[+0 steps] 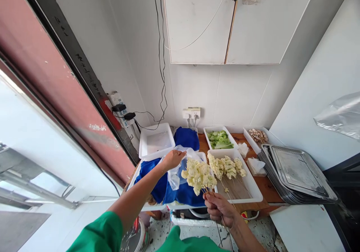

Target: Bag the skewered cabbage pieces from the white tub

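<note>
My right hand grips a bunch of thin bamboo skewers loaded with pale cauliflower pieces, held upright over the table's front edge. My left hand reaches forward and pinches a clear plastic bag that lies on a blue cloth in a white tray. Just right of the bunch, a white tray holds more cauliflower skewers laid flat.
At the back stand an empty white tray, a tray of green lettuce and a tray of brown skewered pieces. A stack of metal trays fills the right side. Folded tissues lie nearby. A wall socket and cables hang behind.
</note>
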The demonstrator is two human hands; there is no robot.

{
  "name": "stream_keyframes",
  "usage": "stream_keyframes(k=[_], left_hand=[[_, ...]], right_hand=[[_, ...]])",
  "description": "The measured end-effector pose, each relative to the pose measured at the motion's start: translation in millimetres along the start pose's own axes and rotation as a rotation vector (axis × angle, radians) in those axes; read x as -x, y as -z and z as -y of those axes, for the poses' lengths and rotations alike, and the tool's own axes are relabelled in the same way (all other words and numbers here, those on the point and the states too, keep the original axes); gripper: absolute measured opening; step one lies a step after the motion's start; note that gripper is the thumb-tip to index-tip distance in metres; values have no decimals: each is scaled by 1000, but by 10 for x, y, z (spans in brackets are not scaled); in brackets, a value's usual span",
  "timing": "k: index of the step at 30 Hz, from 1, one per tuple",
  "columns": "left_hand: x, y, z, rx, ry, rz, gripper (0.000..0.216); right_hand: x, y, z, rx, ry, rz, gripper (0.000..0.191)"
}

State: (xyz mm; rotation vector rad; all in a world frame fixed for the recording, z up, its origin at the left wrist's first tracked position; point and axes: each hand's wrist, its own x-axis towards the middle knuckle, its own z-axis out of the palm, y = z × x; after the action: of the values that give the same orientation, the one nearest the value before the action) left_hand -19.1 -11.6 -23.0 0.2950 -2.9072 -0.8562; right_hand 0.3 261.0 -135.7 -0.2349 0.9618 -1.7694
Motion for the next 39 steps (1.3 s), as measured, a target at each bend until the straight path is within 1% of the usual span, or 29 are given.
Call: stream_keyframes(k=[4, 7, 9, 13, 15, 17, 19, 21, 22, 24, 26, 29, 31, 32, 37, 38, 39], left_hand=[[7, 85, -137, -15, 29, 3, 50], [18, 80, -284, -84, 28, -6, 51], [29, 6, -379, -155, 22, -19, 51], [102, -243, -524, -333, -27, 5, 47], [178, -337, -575, -421, -49, -1, 51], [274, -379, -608, -518, -96, -81, 56], [365, -383, -607, -605, -185, -223, 59], [429, -380, -564, -663, -283, -361, 66], [447, -384, -528, -674, -305, -411, 70], [457, -407, -438, -639, -293, -453, 72], [449, -442, -355, -529, -250, -455, 68], [431, -496, -310, -378, -257, -457, 50], [407, -523, -352, -359, -275, -451, 34], [387, -531, -389, -359, -268, -450, 30], [247, -511, -589, -346, -137, -506, 21], [231, -497, -613, -363, -155, -498, 20], [224, -482, -631, -390, -212, -479, 20]], right_hand=[[-93, -1, -81, 62, 24, -99, 46], [-185, -67, -136, 97, 50, -191, 51], [-254, -151, -158, 100, 65, -240, 52], [-392, -351, -152, 21, 121, -301, 48], [-451, -425, -134, -37, 161, -317, 48], [-501, -468, -115, -80, 192, -325, 50], [-544, -484, -100, -111, 226, -334, 52], [-586, -485, -91, -137, 268, -344, 54], [-607, -483, -89, -150, 292, -349, 56], [-647, -478, -89, -165, 333, -355, 59], [-682, -476, -96, -150, 357, -365, 61], [-726, -496, -129, -85, 377, -398, 60], [-754, -533, -170, -44, 386, -421, 60], [-770, -555, -195, -32, 391, -432, 61], [-854, -616, -313, 60, 428, -460, 62], [-864, -610, -320, 85, 436, -459, 62], [-868, -599, -317, 103, 444, -461, 62]])
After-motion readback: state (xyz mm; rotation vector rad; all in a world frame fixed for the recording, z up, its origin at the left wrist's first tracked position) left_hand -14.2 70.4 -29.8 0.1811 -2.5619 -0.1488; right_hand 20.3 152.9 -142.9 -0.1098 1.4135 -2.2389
